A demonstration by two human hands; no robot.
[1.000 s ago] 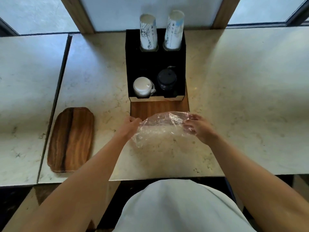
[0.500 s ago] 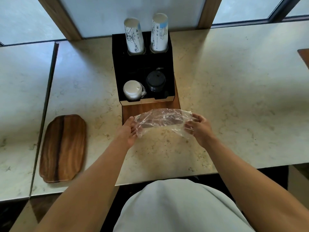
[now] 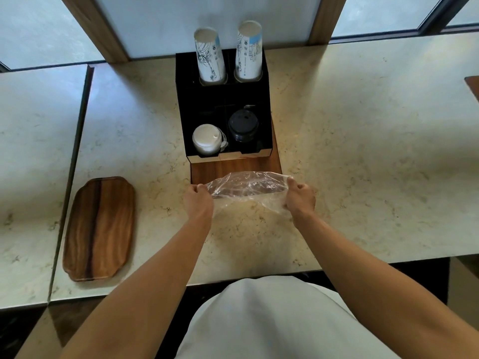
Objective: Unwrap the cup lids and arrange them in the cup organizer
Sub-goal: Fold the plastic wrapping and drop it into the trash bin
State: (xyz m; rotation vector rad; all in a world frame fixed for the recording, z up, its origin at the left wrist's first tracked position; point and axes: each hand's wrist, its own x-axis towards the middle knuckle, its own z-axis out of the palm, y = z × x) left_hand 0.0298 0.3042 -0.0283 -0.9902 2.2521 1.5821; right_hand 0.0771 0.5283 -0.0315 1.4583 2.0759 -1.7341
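Note:
A black cup organizer (image 3: 199,99) stands on the marble counter. Its front left slot holds a stack of white lids (image 3: 206,138); the front right slot holds a stack of black lids (image 3: 243,125). Two stacks of paper cups (image 3: 209,57) rise from the back slots. Just in front of the organizer, a clear plastic wrapper (image 3: 246,189) is stretched between my hands. My left hand (image 3: 198,202) grips its left end and my right hand (image 3: 300,199) grips its right end. The wrapper looks empty.
A wooden tray (image 3: 99,228) lies on the counter to the left. The organizer sits on a wooden board (image 3: 207,171). The corner of another wooden piece (image 3: 473,85) shows at the right edge. A seam (image 3: 70,174) splits the counter on the left.
My hands have pulled the wrapper flatter and wider between them, holding it slightly higher. The camera view shifted a little to the right.

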